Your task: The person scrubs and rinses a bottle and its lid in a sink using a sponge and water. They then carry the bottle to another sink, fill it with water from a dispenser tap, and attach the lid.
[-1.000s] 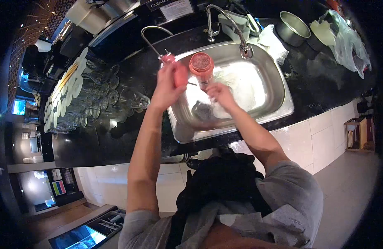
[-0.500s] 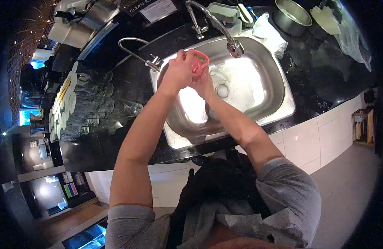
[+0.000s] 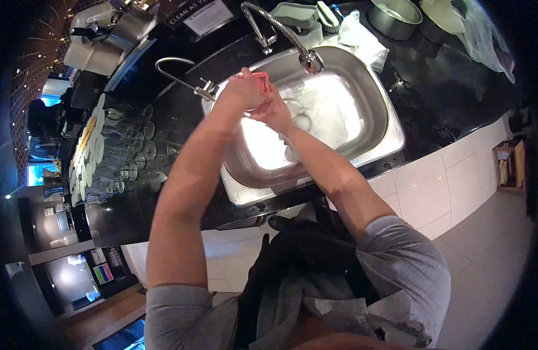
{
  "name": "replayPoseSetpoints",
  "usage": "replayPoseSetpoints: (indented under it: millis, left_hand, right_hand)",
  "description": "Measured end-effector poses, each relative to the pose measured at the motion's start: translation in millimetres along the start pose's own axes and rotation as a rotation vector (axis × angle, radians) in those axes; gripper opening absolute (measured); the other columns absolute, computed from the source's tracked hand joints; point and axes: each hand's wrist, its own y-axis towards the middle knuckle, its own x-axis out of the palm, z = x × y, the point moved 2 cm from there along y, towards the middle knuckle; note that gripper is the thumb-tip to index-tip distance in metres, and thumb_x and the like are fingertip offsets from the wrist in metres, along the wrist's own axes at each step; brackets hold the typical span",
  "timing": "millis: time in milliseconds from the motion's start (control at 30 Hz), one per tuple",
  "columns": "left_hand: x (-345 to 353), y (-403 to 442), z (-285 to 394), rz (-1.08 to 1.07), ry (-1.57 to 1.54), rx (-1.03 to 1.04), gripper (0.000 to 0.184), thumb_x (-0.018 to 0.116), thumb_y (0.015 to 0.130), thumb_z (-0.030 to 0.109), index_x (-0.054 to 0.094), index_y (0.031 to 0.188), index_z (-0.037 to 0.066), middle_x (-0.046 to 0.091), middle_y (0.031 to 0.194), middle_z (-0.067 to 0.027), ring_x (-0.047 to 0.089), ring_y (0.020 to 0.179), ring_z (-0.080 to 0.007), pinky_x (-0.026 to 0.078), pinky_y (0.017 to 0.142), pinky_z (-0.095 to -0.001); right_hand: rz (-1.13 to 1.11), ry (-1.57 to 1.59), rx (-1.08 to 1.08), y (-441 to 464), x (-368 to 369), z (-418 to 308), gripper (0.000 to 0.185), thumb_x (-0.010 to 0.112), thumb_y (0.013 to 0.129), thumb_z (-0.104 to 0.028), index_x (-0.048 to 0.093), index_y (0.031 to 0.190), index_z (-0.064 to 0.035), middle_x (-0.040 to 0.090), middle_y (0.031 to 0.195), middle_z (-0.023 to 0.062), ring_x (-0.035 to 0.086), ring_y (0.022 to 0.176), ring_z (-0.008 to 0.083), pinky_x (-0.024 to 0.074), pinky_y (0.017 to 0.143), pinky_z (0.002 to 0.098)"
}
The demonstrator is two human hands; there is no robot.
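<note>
My left hand [image 3: 244,92] and my right hand [image 3: 276,112] meet over the left end of a steel sink [image 3: 381,119]. Between them is a small red thing with a rounded rim [image 3: 262,79], perhaps a plastic container; my fingers cover most of it. The left fingers wrap it from the far left, and the right hand grips it from the near side. Suds and wet patches lie on the sink floor around the drain [image 3: 302,121].
A spring-hose tap [image 3: 311,60] arches over the sink's back, and a slim tap [image 3: 206,90] stands at its left corner. Several upturned glasses [image 3: 129,146] crowd the left counter. Round pans [image 3: 395,20] and a white plastic bag [image 3: 362,38] lie behind, on the right.
The red thing has turned in my hands, and less of its rim shows. Both hands sit slightly further left in view; the sink and counter have shifted left too, as the camera moved.
</note>
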Motion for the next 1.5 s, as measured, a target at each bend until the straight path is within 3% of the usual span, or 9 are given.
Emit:
replayPoseSetpoints:
  millis: [200,300,367,467,667,767,1000,1233,1500]
  left_hand:
    - [-32,12,-10,-0.057,0.081,-0.123,0.096,0.051,0.081,0.077,0.050,0.138,0.000,0.067,0.117,-0.0255,0.066,0.110,-0.0405,0.050,0.098,-0.0440]
    - [-27,17,-16,-0.213,0.115,-0.025,0.080,0.064,0.079,0.064,0.051,0.142,0.015,0.057,0.136,-0.0226,0.057,0.124,-0.0381,0.047,0.103,-0.0441]
    - [-58,-2,-19,-0.272,0.185,0.578,0.071,0.074,0.076,0.039,0.051,0.142,0.030,0.039,0.153,-0.0201,0.045,0.137,-0.0346,0.044,0.107,-0.0440]
    - [-77,-20,-22,-0.192,0.178,0.458,0.070,0.076,0.072,0.021,0.055,0.138,0.034,0.027,0.160,-0.0173,0.038,0.142,-0.0327,0.043,0.108,-0.0438]
    - [-16,-4,-26,0.004,-0.027,0.508,0.055,0.074,0.075,0.026,0.064,0.128,0.029,0.061,0.129,-0.0207,0.062,0.114,-0.0386,0.051,0.097,-0.0437]
    - [-17,-19,-6,0.097,0.038,0.102,0.042,0.064,0.084,0.036,0.068,0.123,0.020,0.070,0.109,-0.0199,0.068,0.102,-0.0390,0.053,0.093,-0.0463]
    - [-25,3,0,-0.093,-0.017,-0.153,0.048,0.054,0.091,0.047,0.068,0.122,0.013,0.065,0.122,-0.0241,0.063,0.114,-0.0399,0.050,0.099,-0.0448]
    - [-4,12,-42,-0.051,0.376,0.749,0.078,0.079,0.070,0.021,0.049,0.142,0.018,0.047,0.144,-0.0218,0.052,0.127,-0.0419,0.044,0.107,-0.0445]
    - [-31,4,-20,-0.199,0.150,0.194,0.076,0.082,0.067,0.029,0.052,0.134,0.010,0.066,0.116,-0.0224,0.063,0.110,-0.0395,0.054,0.089,-0.0457]
  right_hand:
    - [0.041,-0.409,-0.056,1,-3,-16,0.111,0.091,0.058,-0.040,0.029,0.144,-0.0064,0.052,0.135,0.0190,0.055,0.124,0.0351,0.0497,0.098,0.0452]
    - [0.048,-0.398,-0.049,-4,-7,-26,0.114,0.091,0.058,-0.040,0.027,0.146,-0.0049,0.051,0.138,0.0179,0.054,0.125,0.0354,0.0483,0.100,0.0448]
    - [0.033,-0.447,-0.026,-2,-5,-22,0.114,0.090,0.061,-0.036,0.023,0.148,-0.0077,0.050,0.139,0.0189,0.055,0.124,0.0369,0.0487,0.100,0.0446]
    - [0.026,-0.465,-0.037,-2,1,-17,0.113,0.090,0.062,-0.036,0.022,0.149,-0.0089,0.050,0.140,0.0187,0.056,0.123,0.0379,0.0485,0.100,0.0463]
    - [0.069,-0.485,0.039,0,3,-19,0.111,0.090,0.060,-0.037,0.026,0.146,-0.0083,0.049,0.140,0.0173,0.057,0.120,0.0385,0.0487,0.098,0.0499]
    - [0.073,-0.461,-0.026,-7,5,-16,0.110,0.090,0.059,-0.033,0.026,0.145,-0.0082,0.050,0.139,0.0175,0.058,0.119,0.0383,0.0501,0.096,0.0487]
    - [0.077,-0.429,-0.082,-5,0,-21,0.107,0.090,0.059,-0.032,0.028,0.143,-0.0094,0.054,0.134,0.0169,0.059,0.119,0.0359,0.0529,0.091,0.0474]
    - [-0.025,-0.477,0.011,0,-6,-18,0.107,0.089,0.062,-0.038,0.027,0.144,-0.0094,0.052,0.137,0.0163,0.057,0.121,0.0355,0.0503,0.096,0.0475]
    - [0.014,-0.460,-0.051,0,-2,-26,0.107,0.087,0.062,-0.043,0.028,0.145,-0.0084,0.051,0.137,0.0191,0.051,0.127,0.0378,0.0435,0.103,0.0486]
